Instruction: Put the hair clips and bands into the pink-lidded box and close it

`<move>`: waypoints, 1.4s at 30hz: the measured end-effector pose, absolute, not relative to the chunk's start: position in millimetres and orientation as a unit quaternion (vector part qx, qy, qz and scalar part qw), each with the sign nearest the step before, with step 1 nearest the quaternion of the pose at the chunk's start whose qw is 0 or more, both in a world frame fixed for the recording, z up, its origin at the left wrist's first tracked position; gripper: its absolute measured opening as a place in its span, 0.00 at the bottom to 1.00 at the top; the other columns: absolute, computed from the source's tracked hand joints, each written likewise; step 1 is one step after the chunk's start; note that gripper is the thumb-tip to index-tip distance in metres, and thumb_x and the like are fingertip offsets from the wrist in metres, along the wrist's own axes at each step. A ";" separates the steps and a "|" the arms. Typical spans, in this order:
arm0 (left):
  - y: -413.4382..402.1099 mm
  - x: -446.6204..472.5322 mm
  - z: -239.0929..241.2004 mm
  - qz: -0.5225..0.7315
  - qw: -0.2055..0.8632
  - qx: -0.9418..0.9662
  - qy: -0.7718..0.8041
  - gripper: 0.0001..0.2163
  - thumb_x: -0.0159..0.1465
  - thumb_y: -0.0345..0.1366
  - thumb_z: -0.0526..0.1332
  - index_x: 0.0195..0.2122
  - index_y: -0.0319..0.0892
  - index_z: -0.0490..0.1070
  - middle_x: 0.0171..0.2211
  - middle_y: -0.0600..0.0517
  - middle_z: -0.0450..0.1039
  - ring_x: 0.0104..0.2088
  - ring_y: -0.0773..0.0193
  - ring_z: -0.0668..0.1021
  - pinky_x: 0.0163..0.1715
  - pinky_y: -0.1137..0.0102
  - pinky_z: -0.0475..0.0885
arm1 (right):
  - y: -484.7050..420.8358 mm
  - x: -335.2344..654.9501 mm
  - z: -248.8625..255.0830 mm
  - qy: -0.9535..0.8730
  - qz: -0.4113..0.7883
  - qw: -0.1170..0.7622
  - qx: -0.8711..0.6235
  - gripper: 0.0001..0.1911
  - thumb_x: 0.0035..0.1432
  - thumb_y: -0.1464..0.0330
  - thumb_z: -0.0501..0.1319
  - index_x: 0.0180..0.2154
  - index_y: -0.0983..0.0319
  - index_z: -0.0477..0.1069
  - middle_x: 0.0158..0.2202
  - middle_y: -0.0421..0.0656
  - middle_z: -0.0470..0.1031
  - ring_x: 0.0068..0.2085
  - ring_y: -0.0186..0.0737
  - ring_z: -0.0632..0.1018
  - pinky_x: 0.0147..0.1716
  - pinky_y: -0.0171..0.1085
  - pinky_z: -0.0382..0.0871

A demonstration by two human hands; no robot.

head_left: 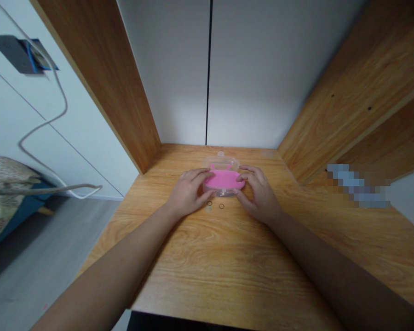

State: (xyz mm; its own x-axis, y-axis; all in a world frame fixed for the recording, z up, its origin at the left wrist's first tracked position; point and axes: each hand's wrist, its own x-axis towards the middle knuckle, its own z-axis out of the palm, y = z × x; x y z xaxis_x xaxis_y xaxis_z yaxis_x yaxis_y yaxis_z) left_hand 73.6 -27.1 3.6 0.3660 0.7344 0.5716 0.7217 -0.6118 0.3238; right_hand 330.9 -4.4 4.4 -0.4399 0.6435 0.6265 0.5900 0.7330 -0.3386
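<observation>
An oval plastic box [223, 193] with clear walls sits near the far end of the wooden surface. Its clear lid [221, 162] stands open behind it. Across its top lies a pink oval panel [224, 179], hiding whatever is below. My left hand [189, 189] grips the box's left end, fingers on the pink panel and thumb low at the front. At the right end my right hand [260, 193] holds it, with some fingers on the panel and the thumb at the front corner. Just in front lie small dark rings [221, 206] and a pale one [208, 209], like elastic bands.
The wooden surface [207, 257] is bounded by white panels [248, 82] behind and wooden boards [103, 69] at the sides. A blurred-out item [359, 186] lies at the right. A pale cable [60, 96] hangs at the left, by an open wall socket [34, 55].
</observation>
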 end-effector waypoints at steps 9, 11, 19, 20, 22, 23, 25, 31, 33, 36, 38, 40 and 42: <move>-28.0 74.2 4.7 0.351 0.009 0.826 0.441 0.21 0.65 0.42 0.64 0.57 0.42 0.69 0.57 0.42 0.72 0.56 0.50 0.75 0.57 0.53 0.69 | -2.1 331.9 2.2 -0.844 0.019 0.380 -0.378 0.10 0.60 0.66 0.63 0.43 0.57 0.67 0.56 0.54 0.66 0.59 0.57 0.70 0.57 0.58 0.67; -27.7 74.1 4.4 0.353 0.009 0.826 0.440 0.21 0.65 0.42 0.64 0.58 0.43 0.68 0.57 0.42 0.72 0.56 0.50 0.75 0.57 0.53 0.69 | -1.3 331.9 1.7 -0.842 0.015 0.382 -0.381 0.10 0.60 0.65 0.63 0.43 0.58 0.67 0.56 0.54 0.66 0.59 0.57 0.70 0.57 0.58 0.67; -25.9 73.4 1.8 0.361 0.017 0.825 0.435 0.21 0.65 0.42 0.64 0.58 0.44 0.68 0.58 0.43 0.72 0.57 0.51 0.74 0.58 0.53 0.69 | -6.9 329.3 7.1 -0.849 0.009 0.408 -0.335 0.12 0.59 0.68 0.63 0.45 0.58 0.66 0.55 0.53 0.69 0.57 0.55 0.71 0.55 0.56 0.67; -25.7 73.5 1.6 0.366 0.020 0.823 0.434 0.21 0.65 0.42 0.64 0.58 0.43 0.68 0.57 0.43 0.73 0.57 0.51 0.75 0.58 0.54 0.69 | -8.2 329.0 8.3 -0.850 0.002 0.414 -0.326 0.12 0.59 0.69 0.63 0.45 0.58 0.67 0.53 0.53 0.70 0.56 0.54 0.72 0.54 0.55 0.68; -25.1 73.9 1.1 0.376 0.027 0.819 0.433 0.22 0.64 0.41 0.65 0.58 0.43 0.67 0.56 0.44 0.74 0.56 0.51 0.75 0.58 0.55 0.70 | -10.5 329.1 10.6 -0.850 -0.014 0.425 -0.311 0.11 0.58 0.70 0.63 0.44 0.58 0.67 0.50 0.52 0.72 0.52 0.53 0.74 0.51 0.53 0.69; -24.8 74.1 0.9 0.380 0.030 0.817 0.433 0.22 0.64 0.41 0.66 0.58 0.43 0.67 0.56 0.44 0.74 0.56 0.51 0.75 0.58 0.55 0.69 | -11.5 329.4 11.6 -0.850 -0.019 0.430 -0.304 0.11 0.58 0.71 0.63 0.43 0.58 0.67 0.47 0.51 0.73 0.50 0.51 0.75 0.50 0.52 0.70; -24.3 74.5 0.8 0.385 0.035 0.812 0.436 0.23 0.63 0.41 0.66 0.58 0.44 0.67 0.56 0.44 0.74 0.56 0.51 0.75 0.57 0.54 0.69 | -13.1 330.3 12.8 -0.858 -0.018 0.427 -0.283 0.10 0.58 0.72 0.63 0.42 0.58 0.68 0.43 0.48 0.75 0.45 0.48 0.76 0.46 0.49 0.70; -24.2 74.3 1.6 0.389 0.036 0.807 0.443 0.23 0.63 0.41 0.66 0.58 0.43 0.65 0.56 0.43 0.73 0.55 0.50 0.75 0.57 0.54 0.69 | -15.2 328.5 8.8 -0.925 0.063 0.275 -0.253 0.09 0.63 0.69 0.60 0.45 0.59 0.73 0.36 0.43 0.80 0.34 0.39 0.79 0.37 0.38 0.71; -24.0 73.9 1.7 0.388 0.038 0.808 0.442 0.23 0.64 0.41 0.65 0.58 0.43 0.66 0.56 0.43 0.73 0.56 0.50 0.75 0.56 0.54 0.69 | -15.4 326.3 6.7 -0.933 0.078 0.225 -0.270 0.12 0.65 0.65 0.59 0.48 0.60 0.75 0.38 0.45 0.81 0.35 0.39 0.79 0.37 0.38 0.72; -23.8 73.5 1.5 0.388 0.038 0.809 0.441 0.22 0.64 0.41 0.66 0.58 0.44 0.66 0.55 0.44 0.74 0.55 0.50 0.75 0.56 0.54 0.70 | -15.5 324.5 5.5 -0.936 0.082 0.182 -0.289 0.16 0.67 0.61 0.57 0.50 0.61 0.76 0.39 0.46 0.82 0.36 0.40 0.80 0.39 0.39 0.72; -24.0 73.7 1.4 0.391 0.037 0.807 0.441 0.22 0.63 0.40 0.66 0.57 0.44 0.67 0.55 0.44 0.74 0.55 0.50 0.75 0.56 0.54 0.70 | -15.8 324.5 6.3 -0.938 0.080 0.159 -0.297 0.17 0.68 0.60 0.57 0.51 0.61 0.76 0.40 0.47 0.82 0.37 0.42 0.81 0.39 0.39 0.73; -24.3 73.9 1.3 0.392 0.036 0.807 0.441 0.22 0.63 0.40 0.66 0.57 0.44 0.67 0.55 0.44 0.74 0.55 0.51 0.75 0.56 0.55 0.70 | -17.0 324.3 8.0 -0.942 0.078 0.138 -0.296 0.18 0.68 0.60 0.56 0.54 0.60 0.75 0.45 0.48 0.82 0.42 0.43 0.81 0.41 0.40 0.73; -24.2 74.0 1.0 0.391 0.036 0.808 0.440 0.21 0.64 0.40 0.66 0.57 0.43 0.67 0.54 0.44 0.74 0.55 0.51 0.75 0.57 0.55 0.70 | -19.4 323.0 10.1 -0.948 0.073 0.122 -0.285 0.19 0.69 0.60 0.55 0.56 0.59 0.74 0.50 0.49 0.80 0.47 0.45 0.80 0.46 0.42 0.72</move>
State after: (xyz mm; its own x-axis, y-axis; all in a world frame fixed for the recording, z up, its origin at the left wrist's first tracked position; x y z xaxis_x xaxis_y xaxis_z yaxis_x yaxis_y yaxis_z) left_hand 74.0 -24.2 1.0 0.3069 0.7380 0.6009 0.6822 -0.6108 0.4018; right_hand 323.0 -19.4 10.1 -0.8074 0.5585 0.1904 0.5230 0.8268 -0.2072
